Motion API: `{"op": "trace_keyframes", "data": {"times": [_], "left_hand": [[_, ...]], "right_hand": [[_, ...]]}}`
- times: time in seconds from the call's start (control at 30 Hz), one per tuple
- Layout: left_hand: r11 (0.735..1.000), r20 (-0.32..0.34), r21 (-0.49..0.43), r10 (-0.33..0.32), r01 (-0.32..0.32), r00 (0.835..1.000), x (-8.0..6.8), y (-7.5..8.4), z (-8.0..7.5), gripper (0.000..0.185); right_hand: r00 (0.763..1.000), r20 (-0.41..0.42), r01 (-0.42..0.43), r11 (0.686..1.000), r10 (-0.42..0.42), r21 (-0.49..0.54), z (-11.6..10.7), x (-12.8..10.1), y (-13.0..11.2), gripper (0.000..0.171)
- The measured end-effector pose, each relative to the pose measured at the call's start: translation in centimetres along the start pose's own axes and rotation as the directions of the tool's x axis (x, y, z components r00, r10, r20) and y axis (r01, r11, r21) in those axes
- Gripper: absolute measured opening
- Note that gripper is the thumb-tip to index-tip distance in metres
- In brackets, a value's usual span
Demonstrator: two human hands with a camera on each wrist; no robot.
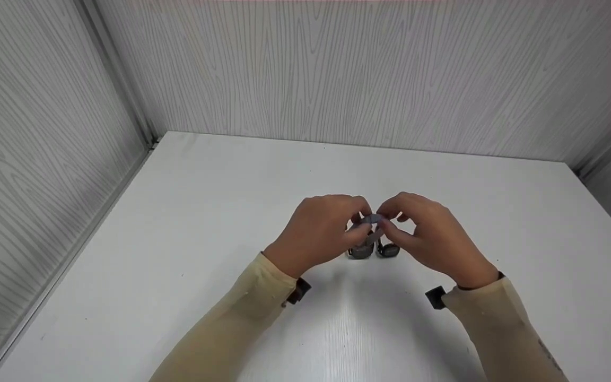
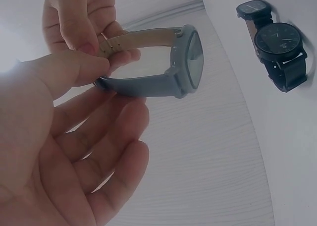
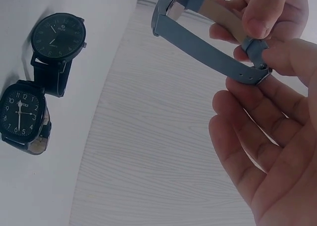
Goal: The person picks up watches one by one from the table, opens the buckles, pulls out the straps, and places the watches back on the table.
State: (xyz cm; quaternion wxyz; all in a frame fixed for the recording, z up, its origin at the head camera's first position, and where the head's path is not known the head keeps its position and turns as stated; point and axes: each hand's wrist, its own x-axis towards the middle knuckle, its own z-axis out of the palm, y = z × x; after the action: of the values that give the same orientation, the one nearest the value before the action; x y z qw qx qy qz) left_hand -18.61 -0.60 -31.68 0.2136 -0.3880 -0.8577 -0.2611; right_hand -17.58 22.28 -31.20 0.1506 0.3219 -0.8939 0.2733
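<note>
A wristwatch with a blue-grey strap (image 3: 208, 52) hangs between both hands, its strap forming a loop. The strap's inner side is tan. My left hand (image 1: 322, 225) pinches the strap near the buckle end between thumb and fingers. From the other side, my right hand (image 1: 433, 239) pinches the strap where its ends meet at the buckle (image 3: 265, 76). The watch case (image 2: 190, 62) points away from the fingers, its dial seen only edge-on. Fingertips partly cover the buckle.
On the white table (image 1: 231, 175), below the hands, stand two dark watches. A round black watch (image 3: 58, 36) has a black strap; beside it is a squarish black watch (image 3: 21, 112) with white numerals. Wood-grain panels (image 1: 311, 69) enclose the table's back and sides.
</note>
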Motion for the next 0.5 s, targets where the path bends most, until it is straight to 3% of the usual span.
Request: {"op": "trace_keyframes", "data": {"times": [0.5], "left_hand": [[0.999, 0.019, -0.005, -0.045, 0.045, 0.999, 0.02, -0.03, -0.02, 0.008]], "right_hand": [[1.000, -0.003, -0.006, 0.999, 0.005, -0.033, -0.06, 0.04, -0.11, 0.013]]}}
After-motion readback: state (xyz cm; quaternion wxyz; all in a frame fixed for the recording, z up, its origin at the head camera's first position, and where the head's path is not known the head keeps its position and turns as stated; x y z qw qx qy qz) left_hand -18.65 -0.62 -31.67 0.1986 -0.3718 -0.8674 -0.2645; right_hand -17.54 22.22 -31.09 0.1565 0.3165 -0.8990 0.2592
